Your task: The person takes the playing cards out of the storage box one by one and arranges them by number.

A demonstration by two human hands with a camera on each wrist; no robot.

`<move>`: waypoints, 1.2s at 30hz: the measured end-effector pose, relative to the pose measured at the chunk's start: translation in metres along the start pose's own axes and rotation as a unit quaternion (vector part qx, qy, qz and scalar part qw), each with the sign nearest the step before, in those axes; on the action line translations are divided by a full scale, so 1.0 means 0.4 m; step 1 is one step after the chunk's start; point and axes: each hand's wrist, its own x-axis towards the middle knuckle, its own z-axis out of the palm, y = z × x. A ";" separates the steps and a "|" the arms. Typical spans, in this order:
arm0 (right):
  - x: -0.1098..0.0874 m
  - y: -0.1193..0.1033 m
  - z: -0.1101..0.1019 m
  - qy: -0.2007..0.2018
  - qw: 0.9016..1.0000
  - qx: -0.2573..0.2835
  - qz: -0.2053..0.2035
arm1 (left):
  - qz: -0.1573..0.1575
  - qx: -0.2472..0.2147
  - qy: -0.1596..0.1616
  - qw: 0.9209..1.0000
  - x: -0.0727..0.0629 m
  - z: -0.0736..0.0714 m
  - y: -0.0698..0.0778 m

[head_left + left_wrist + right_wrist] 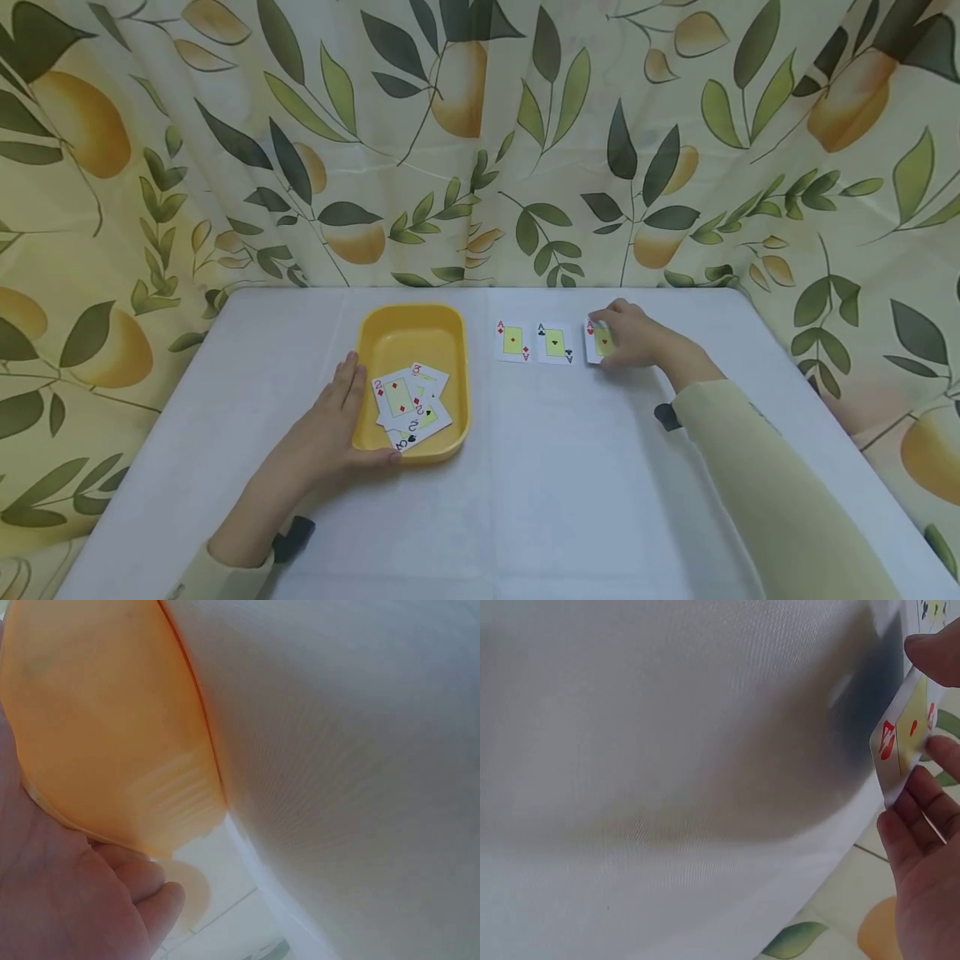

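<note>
My right hand [633, 335] pinches a playing card, a red ace [602, 342], between thumb and fingers at the right end of a row. In the right wrist view this ace [901, 739] is tilted, its red A facing up. Left of it lie a black ace [554, 342] and the ace of diamonds [513, 342], both face up. My left hand [330, 425] rests against a yellow tray [462, 392], straight fingers along its left side and thumb at the near rim. Inside the tray several cards overlap face up, a two of diamonds [396, 398] on top.
A white cloth covers the table [555, 483]. Behind it hangs a curtain [420, 208] printed with leaves and fruit. Dark straps [294, 537] show at both wrists.
</note>
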 end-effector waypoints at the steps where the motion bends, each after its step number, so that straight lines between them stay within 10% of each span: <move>1: 0.002 -0.002 0.002 -0.002 1.000 0.001 0.002 | -0.001 0.001 -0.001 1.000 0.000 0.000 0.000; 36: -0.001 -0.051 0.005 0.005 1.000 0.009 -0.003 | -0.005 0.000 0.002 1.000 -0.001 0.002 0.000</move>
